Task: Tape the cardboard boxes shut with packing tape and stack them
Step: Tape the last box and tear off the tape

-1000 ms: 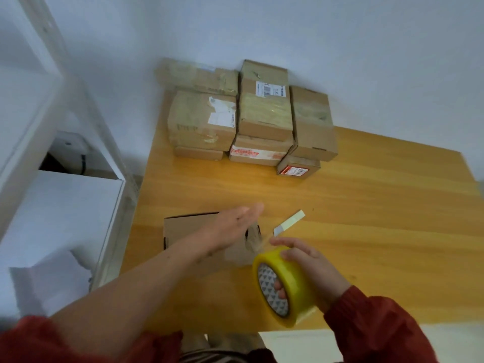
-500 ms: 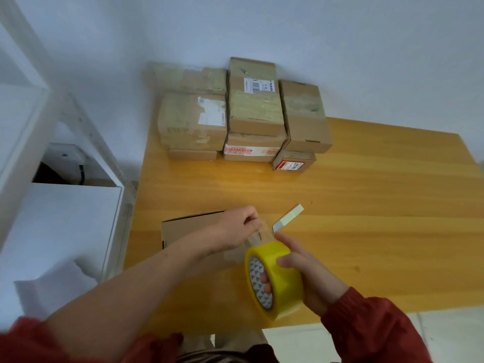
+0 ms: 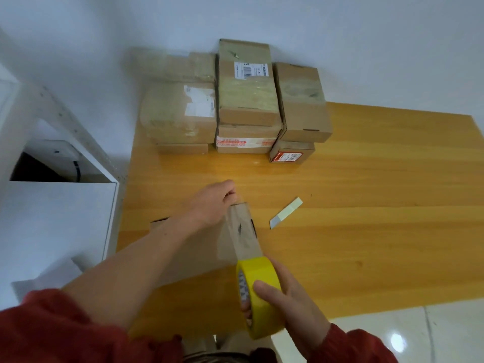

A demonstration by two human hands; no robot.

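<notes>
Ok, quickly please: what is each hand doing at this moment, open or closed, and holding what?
Left hand: closed, pinches the free end of the tape strip.
Right hand: closed, grips the yellow tape roll.

The left hand, arm stretched forward, pinches the tape end at its fingertips, while the right hand grips the tape roll, thumb outside, fingers inside the core.

Surface: wooden table. Stack of taped boxes at 11 o'clock, against the wall. Flat cardboard box at 8 o'clock. Small white cutter near centre.
</notes>
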